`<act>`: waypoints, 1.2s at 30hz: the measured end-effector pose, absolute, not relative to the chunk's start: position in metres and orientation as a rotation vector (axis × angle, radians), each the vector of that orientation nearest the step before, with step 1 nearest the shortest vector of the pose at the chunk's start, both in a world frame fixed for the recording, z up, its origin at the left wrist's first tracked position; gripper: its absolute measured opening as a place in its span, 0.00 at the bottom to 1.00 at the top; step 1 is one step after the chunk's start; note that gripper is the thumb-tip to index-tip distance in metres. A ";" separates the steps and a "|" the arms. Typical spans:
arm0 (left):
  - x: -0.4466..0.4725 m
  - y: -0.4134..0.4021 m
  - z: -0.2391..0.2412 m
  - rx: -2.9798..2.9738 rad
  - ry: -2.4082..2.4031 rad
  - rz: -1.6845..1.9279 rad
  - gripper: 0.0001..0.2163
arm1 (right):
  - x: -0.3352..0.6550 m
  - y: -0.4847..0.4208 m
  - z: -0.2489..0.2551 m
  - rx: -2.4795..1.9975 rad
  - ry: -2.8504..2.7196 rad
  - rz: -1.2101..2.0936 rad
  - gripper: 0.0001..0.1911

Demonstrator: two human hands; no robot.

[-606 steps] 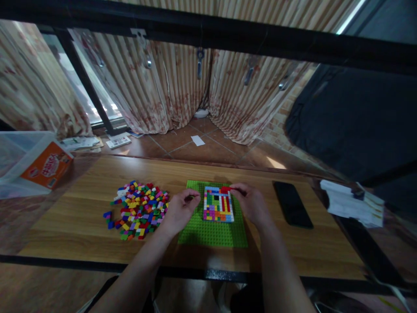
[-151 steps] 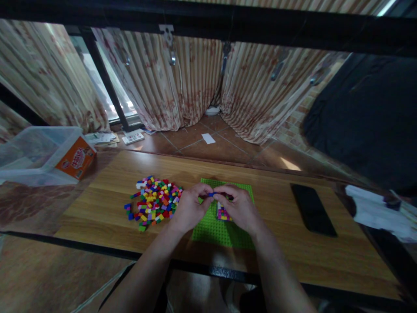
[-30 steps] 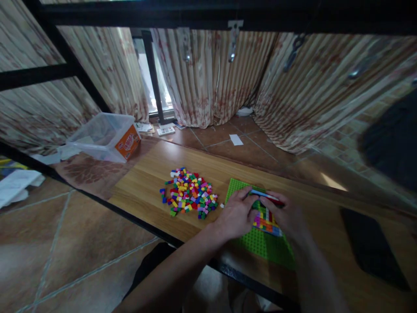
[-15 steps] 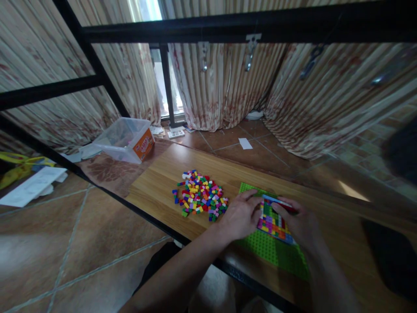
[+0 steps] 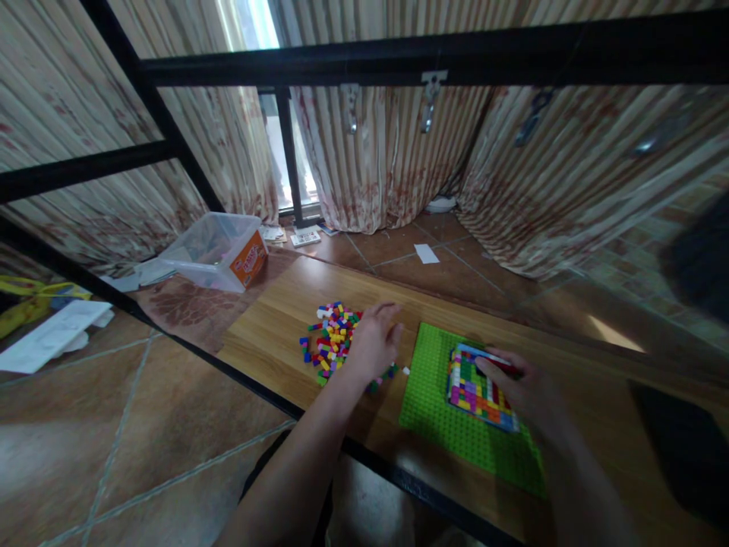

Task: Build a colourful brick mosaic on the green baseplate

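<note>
A long wood-grained table (image 5: 270,311), edged in black along its near side, is topped with building pieces. Its left half is strewn with a pile of loose multicoloured bricks (image 5: 337,334), partly hidden from view. A green studded baseplate (image 5: 427,395) is laid flat to the right, a small white brick (image 5: 406,371) seen between them. Farther right, a flat black slab (image 5: 677,437) is placed.

beige striped curtains (image 5: 376,163) with reddish floral print, black metal crossbar (image 5: 387,64) in front, silver metal clips (image 5: 427,114) hanging off it, clear plastic bin (image 5: 190,267) with orange label (image 5: 249,258) at left, white paper sheet (image 5: 427,254) on brown tiled floor (image 5: 464,262), flat black rectangular slab (image 5: 680,441) far right
</note>
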State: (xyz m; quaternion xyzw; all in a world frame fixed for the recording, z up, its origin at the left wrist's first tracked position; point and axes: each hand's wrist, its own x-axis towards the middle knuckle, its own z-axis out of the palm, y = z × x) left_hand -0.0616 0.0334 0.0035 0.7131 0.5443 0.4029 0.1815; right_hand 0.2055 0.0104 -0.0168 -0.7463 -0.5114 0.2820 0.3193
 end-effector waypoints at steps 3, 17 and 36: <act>-0.100 0.045 0.009 1.825 1.880 1.114 0.16 | 0.210 0.010 -0.019 -1.933 -1.313 0.789 0.28; -0.167 0.049 0.011 1.704 2.349 0.470 0.11 | 0.217 0.011 -0.024 -1.944 -1.318 0.660 0.24; -0.173 0.053 0.006 1.553 2.230 0.594 0.07 | 0.215 0.009 -0.014 -1.926 -1.318 0.629 0.23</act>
